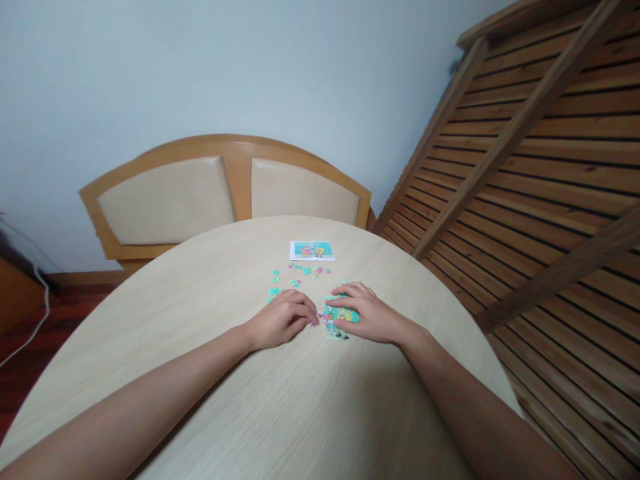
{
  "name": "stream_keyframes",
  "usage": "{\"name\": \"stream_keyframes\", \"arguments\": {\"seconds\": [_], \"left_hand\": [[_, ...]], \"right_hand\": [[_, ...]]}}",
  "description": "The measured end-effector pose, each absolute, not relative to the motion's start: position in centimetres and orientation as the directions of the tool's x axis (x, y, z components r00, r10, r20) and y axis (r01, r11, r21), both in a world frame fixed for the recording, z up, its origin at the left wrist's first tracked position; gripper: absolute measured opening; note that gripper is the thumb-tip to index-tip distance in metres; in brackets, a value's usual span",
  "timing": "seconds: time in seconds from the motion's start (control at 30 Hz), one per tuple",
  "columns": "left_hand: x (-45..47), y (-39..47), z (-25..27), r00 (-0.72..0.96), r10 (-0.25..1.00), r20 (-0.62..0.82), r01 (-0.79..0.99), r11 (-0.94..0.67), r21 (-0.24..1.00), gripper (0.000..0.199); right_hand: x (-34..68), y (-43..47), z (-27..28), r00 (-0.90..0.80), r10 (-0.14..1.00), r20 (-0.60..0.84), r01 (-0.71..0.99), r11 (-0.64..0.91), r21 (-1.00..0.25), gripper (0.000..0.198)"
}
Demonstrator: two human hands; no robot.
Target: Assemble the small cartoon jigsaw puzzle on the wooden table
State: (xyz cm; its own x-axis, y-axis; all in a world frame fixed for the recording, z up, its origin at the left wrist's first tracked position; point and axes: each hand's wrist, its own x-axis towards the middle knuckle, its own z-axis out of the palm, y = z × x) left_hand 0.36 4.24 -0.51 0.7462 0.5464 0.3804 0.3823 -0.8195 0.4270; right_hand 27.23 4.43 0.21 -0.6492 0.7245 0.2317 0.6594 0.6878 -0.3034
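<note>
A partly joined jigsaw puzzle, with a yellow cartoon figure on a teal ground, lies flat on the table in front of me. My right hand rests over its right side, fingers apart and covering part of the picture. At the puzzle's left edge, my left hand has its fingers curled down, fingertips together on a small pink puzzle piece. That hand partly hides teal puzzle pieces behind it.
Several loose puzzle pieces lie in a loose row beyond my hands. Behind them is a picture card with two cartoon figures. The round table meets a padded headboard; a slatted wooden panel leans at the right.
</note>
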Motion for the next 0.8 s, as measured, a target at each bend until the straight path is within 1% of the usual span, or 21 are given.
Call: {"name": "stream_keyframes", "arguments": {"seconds": [0.13, 0.27, 0.5, 0.6, 0.8], "left_hand": [[0.42, 3.94, -0.56, 0.695, 0.601, 0.395, 0.468, -0.795, 0.386, 0.016], [0.58, 3.7, -0.62, 0.648, 0.657, 0.386, 0.549, -0.754, 0.362, 0.028], [0.99, 3.69, -0.88, 0.614, 0.707, 0.351, 0.551, -0.702, 0.451, 0.022], [0.97, 3.72, -0.98, 0.611, 0.707, 0.356, 0.53, -0.7, 0.479, 0.022], [0.76, 3.7, -1.01, 0.586, 0.7, 0.407, 0.587, -0.714, 0.382, 0.029]], "right_hand": [[27.26, 4.49, 0.17, -0.652, 0.721, 0.235, 0.656, 0.692, -0.302, 0.04], [27.25, 4.51, 0.19, -0.652, 0.721, 0.237, 0.656, 0.692, -0.301, 0.04], [27.25, 4.48, 0.24, -0.651, 0.721, 0.238, 0.652, 0.691, -0.311, 0.04], [27.26, 4.48, 0.21, -0.649, 0.721, 0.242, 0.652, 0.691, -0.311, 0.04], [27.15, 4.32, 0.37, -0.643, 0.728, 0.239, 0.657, 0.684, -0.317, 0.039]]}}
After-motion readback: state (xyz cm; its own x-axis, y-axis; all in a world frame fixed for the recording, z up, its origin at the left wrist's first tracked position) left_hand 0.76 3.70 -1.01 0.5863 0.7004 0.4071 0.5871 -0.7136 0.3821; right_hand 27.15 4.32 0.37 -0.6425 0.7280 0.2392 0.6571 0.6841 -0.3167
